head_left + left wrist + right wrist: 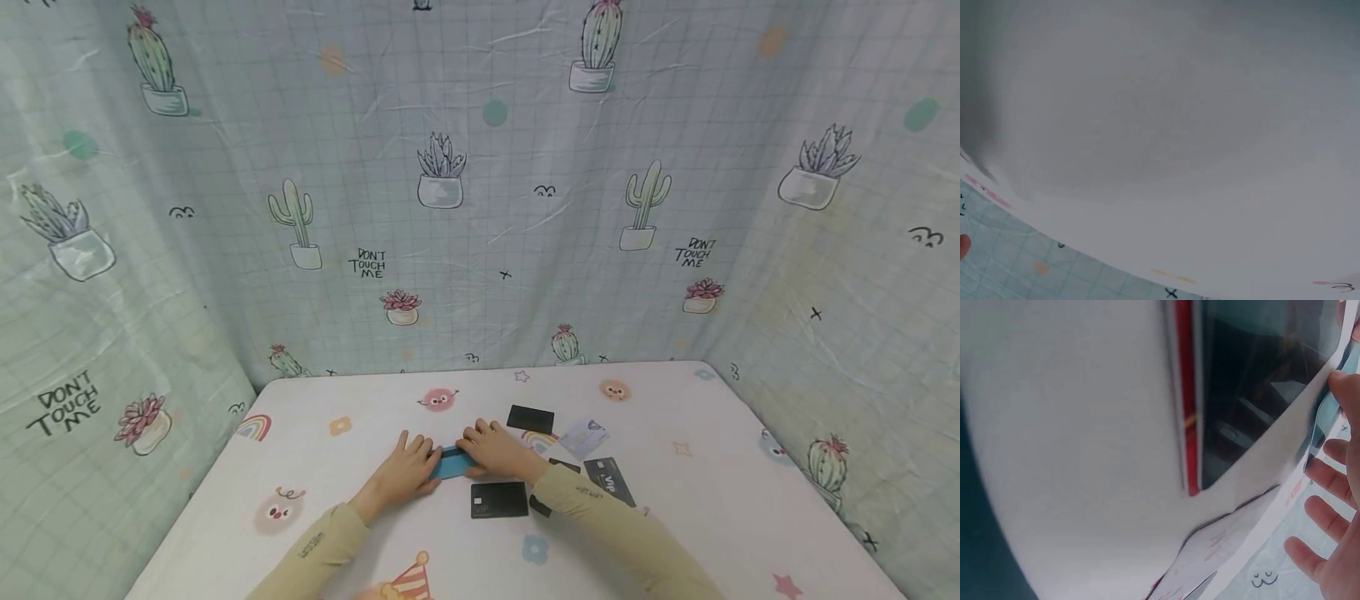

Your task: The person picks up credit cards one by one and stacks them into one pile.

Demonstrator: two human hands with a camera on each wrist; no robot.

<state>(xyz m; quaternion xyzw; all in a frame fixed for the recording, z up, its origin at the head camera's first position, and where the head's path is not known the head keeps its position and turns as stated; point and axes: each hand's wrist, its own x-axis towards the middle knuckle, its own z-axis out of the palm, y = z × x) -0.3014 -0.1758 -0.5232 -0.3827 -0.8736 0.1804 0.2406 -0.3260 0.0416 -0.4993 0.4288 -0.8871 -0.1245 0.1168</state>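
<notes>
A blue card [452,467] with a dark stripe along its far edge lies between my two hands at the middle of the table. My left hand [401,475] grips its left end, thumb at the near edge and fingers at the far edge. At the other end my right hand [501,452] pinches it the same way. In the right wrist view the card [1321,425] shows as a thin teal strip by the thumb and fingertips. Just in front of the hands lies a black VIP card [499,501]. Only a fingertip [964,245] shows in the left wrist view.
Behind the right hand lie a black card [531,419] and a pale card [587,437]. A dark grey VIP card [610,481] is right of the forearm, with other dark cards [540,506] partly under the sleeve. A patterned curtain [480,250] surrounds the white table [337,400].
</notes>
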